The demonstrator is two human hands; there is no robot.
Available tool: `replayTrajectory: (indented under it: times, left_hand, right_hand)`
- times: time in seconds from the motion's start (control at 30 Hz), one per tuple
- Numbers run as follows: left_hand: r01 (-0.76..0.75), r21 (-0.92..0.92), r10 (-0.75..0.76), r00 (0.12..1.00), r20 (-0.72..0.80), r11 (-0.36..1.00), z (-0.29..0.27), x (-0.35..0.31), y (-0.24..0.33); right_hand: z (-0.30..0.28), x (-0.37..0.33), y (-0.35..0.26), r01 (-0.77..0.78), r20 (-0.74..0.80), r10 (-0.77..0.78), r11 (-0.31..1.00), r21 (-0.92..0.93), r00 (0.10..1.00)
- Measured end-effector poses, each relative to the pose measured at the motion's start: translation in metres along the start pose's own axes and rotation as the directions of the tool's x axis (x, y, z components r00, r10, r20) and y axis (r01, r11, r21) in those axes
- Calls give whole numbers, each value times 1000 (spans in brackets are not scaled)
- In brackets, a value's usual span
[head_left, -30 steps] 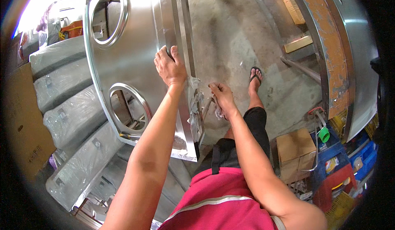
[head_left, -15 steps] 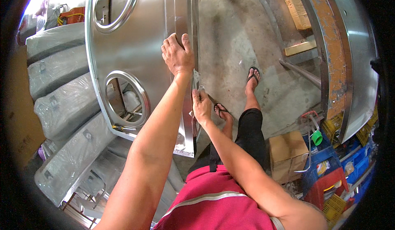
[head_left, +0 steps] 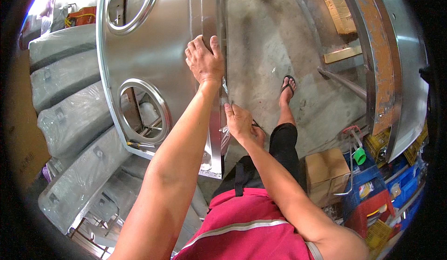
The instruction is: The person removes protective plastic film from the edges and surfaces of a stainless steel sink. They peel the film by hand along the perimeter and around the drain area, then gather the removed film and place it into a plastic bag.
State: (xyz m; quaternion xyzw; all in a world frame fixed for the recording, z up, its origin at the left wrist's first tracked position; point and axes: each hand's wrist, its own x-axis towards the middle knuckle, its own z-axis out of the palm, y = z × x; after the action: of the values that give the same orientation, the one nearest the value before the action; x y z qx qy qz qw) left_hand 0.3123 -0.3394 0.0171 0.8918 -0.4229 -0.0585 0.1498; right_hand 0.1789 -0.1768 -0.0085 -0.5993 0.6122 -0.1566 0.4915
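My left hand (head_left: 205,61) lies on the right-hand edge of a stainless steel panel (head_left: 177,41), thumb apart from the other fingers. Two round holes with shiny raised rings pierce the panel, a near ring (head_left: 164,120) and a far ring (head_left: 148,16). Just below and to the right of the left hand, my right hand (head_left: 240,123) is closed on thin clear plastic film (head_left: 224,91). The film stretches along the panel's side edge, and crumpled strands hang below the fist. Part of the film is hidden behind the fingers.
A yellow-handled screwdriver (head_left: 139,145) rests at the panel's near left corner. Plastic-wrapped grey pieces (head_left: 70,109) are stacked at left. To the right are a cardboard box (head_left: 326,171), blue bins (head_left: 363,181), a metal bar (head_left: 342,82) and a long steel piece (head_left: 407,69).
My right hand has moved slightly right, away from the panel edge, drawing the film out with it. The left hand stays on the panel, nearly in the same spot.
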Motion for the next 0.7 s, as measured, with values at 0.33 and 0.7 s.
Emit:
replayTrajectory:
  times: [0.33, 0.7]
  left_hand:
    - [-13, -12, 13, 1000, 1, 1000, -1, -1, -1]
    - [-26, 22, 26, 1000, -11, 999, 1, 1, 1]
  right_hand:
    - [10, 12, 21, -188, 117, 168, 963, 193, 979]
    - [47, 23, 44, -85, 103, 66, 979, 184, 992]
